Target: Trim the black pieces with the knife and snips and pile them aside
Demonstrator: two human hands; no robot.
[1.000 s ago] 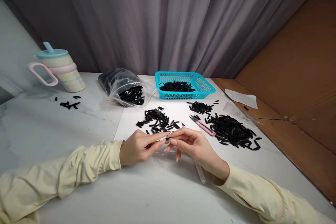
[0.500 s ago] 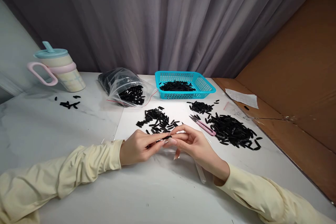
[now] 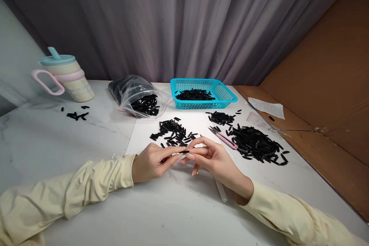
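Note:
Between my fingertips, low in the middle of the view, is a small slim black piece, long and narrow with tapered ends. My left hand pinches it from the left between thumb and forefinger. From the right, the thumb and fingers of my right hand close on its other end, and the fingertips of both hands meet there. Just beyond my hands, a loose heap of similar black pieces lies on a white sheet. Pink-handled thread snips rest to the right of that heap.
A turquoise basket and an open zip bag at the back hold more black pieces. Further heaps lie on the right. A lidded tumbler stands at left. Cardboard borders the right side, with a paper slip on it.
Hardly anything differs. Both hands keep their pinch on the black piece with only a slight shift of the fingertips, and the whole view has moved a little.

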